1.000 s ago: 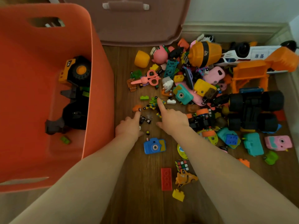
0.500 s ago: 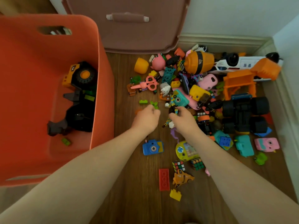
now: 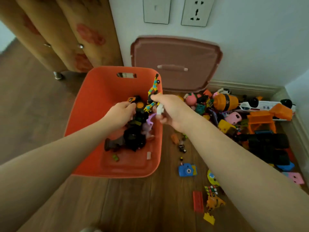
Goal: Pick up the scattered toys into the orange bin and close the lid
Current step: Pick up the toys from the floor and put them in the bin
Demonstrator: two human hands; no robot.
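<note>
The orange bin (image 3: 93, 104) stands open on the wooden floor, with a black and yellow truck (image 3: 135, 136) and a few small pieces inside. My right hand (image 3: 168, 109) is over the bin's right rim, gripping a yellow and blue chain toy (image 3: 153, 91), a white piece (image 3: 160, 110) and a purple piece (image 3: 150, 118). My left hand (image 3: 121, 113) hovers inside the bin above the truck, fingers curled down; what it holds is hidden. The brown lid (image 3: 175, 61) leans on the wall behind the bin.
A dense pile of toys (image 3: 230, 113) fills the corner to the right, including a black monster truck (image 3: 267, 144). A blue camera (image 3: 187, 169), cube (image 3: 211, 190), red brick (image 3: 198, 200) and yellow brick (image 3: 209, 218) lie nearer. A wooden cabinet (image 3: 66, 39) stands at the back left.
Both hands closed on small toys on the floor, then lifted and swung left over the bin. The view has pulled back and turned left.
</note>
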